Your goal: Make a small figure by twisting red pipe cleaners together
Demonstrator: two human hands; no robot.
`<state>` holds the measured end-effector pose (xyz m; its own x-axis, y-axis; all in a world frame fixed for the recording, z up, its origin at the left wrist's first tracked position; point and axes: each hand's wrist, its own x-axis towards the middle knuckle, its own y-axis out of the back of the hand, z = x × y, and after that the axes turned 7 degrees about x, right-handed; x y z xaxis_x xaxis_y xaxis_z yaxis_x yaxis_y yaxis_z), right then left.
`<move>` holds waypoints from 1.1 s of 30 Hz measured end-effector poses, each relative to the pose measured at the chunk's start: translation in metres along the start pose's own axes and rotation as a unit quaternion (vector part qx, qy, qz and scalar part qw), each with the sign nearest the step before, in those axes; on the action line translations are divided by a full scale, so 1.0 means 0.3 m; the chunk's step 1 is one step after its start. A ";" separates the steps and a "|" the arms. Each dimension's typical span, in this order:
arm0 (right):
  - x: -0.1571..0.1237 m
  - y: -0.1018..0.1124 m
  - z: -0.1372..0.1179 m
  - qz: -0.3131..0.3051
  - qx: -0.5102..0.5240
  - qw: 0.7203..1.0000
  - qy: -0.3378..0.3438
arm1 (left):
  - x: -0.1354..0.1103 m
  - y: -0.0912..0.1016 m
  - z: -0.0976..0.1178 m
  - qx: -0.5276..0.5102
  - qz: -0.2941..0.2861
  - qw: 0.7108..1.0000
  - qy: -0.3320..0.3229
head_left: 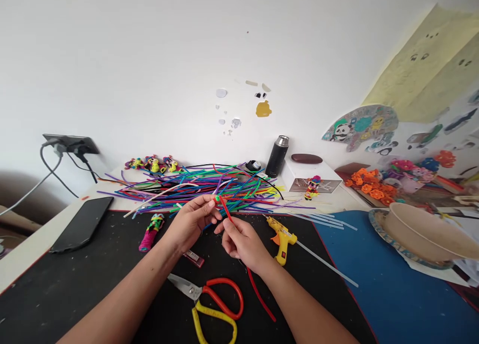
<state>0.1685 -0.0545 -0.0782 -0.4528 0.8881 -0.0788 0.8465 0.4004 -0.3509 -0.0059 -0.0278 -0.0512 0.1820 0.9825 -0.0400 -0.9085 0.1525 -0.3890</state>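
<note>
My left hand (pixel 196 219) pinches a small green piece (pixel 217 198) at its fingertips, where one end of a red pipe cleaner (pixel 261 296) meets it. Whether the two are joined I cannot make out. Closed around the red pipe cleaner is my right hand (pixel 245 241), and the tail hangs below it over the black mat. Scissors (pixel 198 291) with one red and one yellow handle lie below my hands. A yellow glue gun (pixel 282 239) with a glue stick in it rests to the right. Left of my left hand lies a pink and green pipe-cleaner figure (pixel 151 232).
Behind my hands spreads a pile of coloured pipe cleaners (pixel 179 191). A black flask (pixel 277 157) and a white box (pixel 299 170) stand against the wall. A phone (pixel 81 225) lies at left, glue sticks (pixel 324 220) and a large bowl (pixel 430 229) at right.
</note>
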 end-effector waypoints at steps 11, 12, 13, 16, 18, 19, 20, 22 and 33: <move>-0.005 -0.004 0.011 -0.010 -0.074 0.997 -0.014 | 0.001 0.010 0.016 -0.047 -0.004 0.999 0.000; -0.005 -0.003 0.010 -0.004 -0.082 0.997 -0.004 | 0.002 0.010 0.012 -0.043 -0.004 0.999 0.002; -0.005 -0.002 0.008 0.004 -0.086 0.996 0.008 | 0.002 0.009 0.009 -0.039 -0.008 0.999 0.004; -0.004 0.005 0.001 0.040 -0.096 0.994 0.046 | 0.002 0.001 0.006 -0.024 -0.025 0.999 0.011; -0.003 0.010 -0.001 0.063 -0.112 0.989 0.067 | 0.001 -0.006 0.006 -0.016 -0.032 0.999 0.015; -0.002 0.012 -0.001 0.071 -0.122 0.987 0.075 | 0.001 -0.009 0.006 -0.013 -0.032 0.999 0.017; -0.002 0.013 0.000 0.076 -0.132 0.985 0.079 | 0.000 -0.011 0.006 -0.010 -0.030 0.999 0.018; -0.003 0.015 0.002 0.081 -0.149 0.982 0.080 | 0.000 -0.012 0.004 -0.004 -0.019 1.000 0.017; -0.012 0.010 -0.004 0.094 -0.148 0.980 0.096 | 0.001 -0.005 -0.010 0.176 0.017 0.983 -0.054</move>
<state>0.1730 -0.0562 -0.0778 -0.2437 0.9672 0.0708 0.9670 0.2479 -0.0579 -0.0033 -0.0279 -0.0533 0.1264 0.9903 0.0573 -0.9906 0.1291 -0.0462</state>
